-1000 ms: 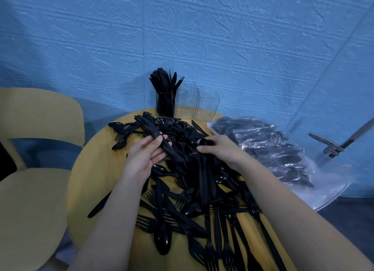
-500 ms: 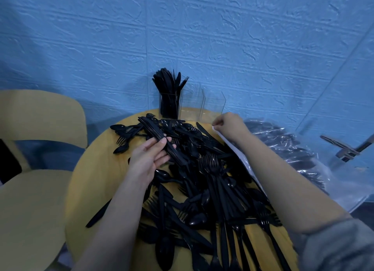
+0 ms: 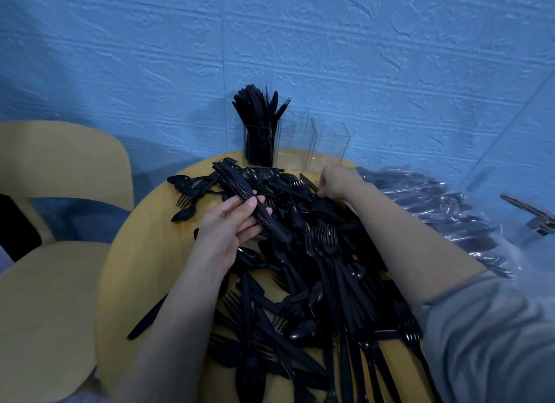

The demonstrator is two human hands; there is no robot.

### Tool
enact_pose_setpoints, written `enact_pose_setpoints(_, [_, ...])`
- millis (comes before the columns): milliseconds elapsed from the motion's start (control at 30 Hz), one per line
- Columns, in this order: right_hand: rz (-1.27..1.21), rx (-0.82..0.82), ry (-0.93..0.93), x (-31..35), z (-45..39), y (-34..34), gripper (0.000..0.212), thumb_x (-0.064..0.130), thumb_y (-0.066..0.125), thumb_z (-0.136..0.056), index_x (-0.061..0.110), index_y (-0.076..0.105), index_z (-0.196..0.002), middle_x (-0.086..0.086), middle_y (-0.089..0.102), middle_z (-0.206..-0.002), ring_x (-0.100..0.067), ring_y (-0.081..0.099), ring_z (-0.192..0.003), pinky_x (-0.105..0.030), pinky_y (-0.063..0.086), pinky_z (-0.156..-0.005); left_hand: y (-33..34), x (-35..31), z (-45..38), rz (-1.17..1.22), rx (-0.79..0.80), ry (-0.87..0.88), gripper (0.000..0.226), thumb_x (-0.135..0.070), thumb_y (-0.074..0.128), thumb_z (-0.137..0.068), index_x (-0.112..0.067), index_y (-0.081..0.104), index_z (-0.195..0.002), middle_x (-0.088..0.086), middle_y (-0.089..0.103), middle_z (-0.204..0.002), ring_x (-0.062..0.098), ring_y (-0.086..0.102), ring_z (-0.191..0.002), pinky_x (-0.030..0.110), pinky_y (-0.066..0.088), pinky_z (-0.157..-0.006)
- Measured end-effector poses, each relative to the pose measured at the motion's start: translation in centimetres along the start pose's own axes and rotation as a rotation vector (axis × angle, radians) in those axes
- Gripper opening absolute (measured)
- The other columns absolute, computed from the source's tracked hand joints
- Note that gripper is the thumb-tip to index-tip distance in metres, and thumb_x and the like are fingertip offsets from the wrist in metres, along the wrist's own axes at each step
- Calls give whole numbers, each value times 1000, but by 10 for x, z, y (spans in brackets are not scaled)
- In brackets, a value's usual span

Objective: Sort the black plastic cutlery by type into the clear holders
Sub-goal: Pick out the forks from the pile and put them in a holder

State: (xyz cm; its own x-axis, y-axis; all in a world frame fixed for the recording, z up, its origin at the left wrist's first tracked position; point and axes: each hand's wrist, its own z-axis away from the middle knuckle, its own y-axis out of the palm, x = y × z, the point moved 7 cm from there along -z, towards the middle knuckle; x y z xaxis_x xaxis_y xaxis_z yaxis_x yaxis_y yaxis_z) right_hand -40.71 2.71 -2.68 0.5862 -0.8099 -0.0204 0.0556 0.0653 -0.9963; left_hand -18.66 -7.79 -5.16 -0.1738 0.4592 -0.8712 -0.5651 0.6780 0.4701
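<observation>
A big heap of black plastic cutlery [image 3: 324, 270] covers the round yellow table [image 3: 144, 252]. My left hand [image 3: 228, 225] grips a stacked bundle of black knives [image 3: 240, 189] that slants up to the left. My right hand [image 3: 338, 183] reaches into the far edge of the heap with curled fingers; what it holds is hidden. At the back stand clear holders: the left one [image 3: 260, 147] is packed with black knives, the right one [image 3: 329, 147] holds nothing.
A clear plastic bag of more black cutlery [image 3: 444, 213] lies at the right of the table. A yellow chair [image 3: 60, 222] stands to the left. The blue textured wall is right behind the holders. A metal fitting [image 3: 531, 213] shows at far right.
My right hand left the middle of the heap, swung to the back right by the bag, and now dips into the heap's far edge. My left hand keeps its knife bundle.
</observation>
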Motion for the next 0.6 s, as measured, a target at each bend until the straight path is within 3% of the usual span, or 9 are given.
enact_pose_setpoints(100, [-159, -54, 44, -5, 3, -4, 26, 26, 64, -85, 7, 67, -102, -11, 65, -107, -29, 59, -101, -31, 43, -81, 0, 0, 1, -3, 2, -2, 13, -7, 57, -91, -13, 65, -98, 0, 75, -88, 17, 72, -81, 26, 59, -66])
enact_pose_setpoints(200, [-494, -188, 109, -15, 11, -16, 15, 18, 63, -84, 8, 69, -94, -8, 67, -96, -23, 60, -94, -30, 48, -83, 2, 0, 2, -15, 13, 2, 13, -7, 57, -91, -13, 65, -99, 0, 75, -88, 17, 72, -81, 25, 59, -67])
enact_pose_setpoints(300, [-813, -276, 78, -15, 28, -43, 9, 16, 60, -88, 11, 68, -90, -2, 63, -83, -14, 56, -80, -19, 42, -64, 5, -3, 4, -21, 41, 13, 14, -6, 57, -91, -12, 66, -100, 1, 75, -90, 18, 72, -83, 25, 59, -64])
enact_pose_setpoints(400, [-997, -190, -48, 4, 49, -68, 6, 17, 61, -91, 14, 66, -88, 7, 59, -71, -5, 48, -63, -11, 38, -56, 8, -4, 6, -18, 55, 19, 15, -6, 57, -90, -13, 66, -99, 1, 75, -91, 17, 72, -81, 22, 56, -59])
enact_pose_setpoints(600, [-1314, 180, -302, 69, 77, -61, 8, 5, 62, -88, 12, 63, -83, 1, 59, -73, -5, 49, -58, -14, 42, -60, 14, -7, 10, -54, 111, 37, 19, -9, 59, -90, -14, 66, -107, -1, 74, -93, 14, 71, -78, 20, 54, -60])
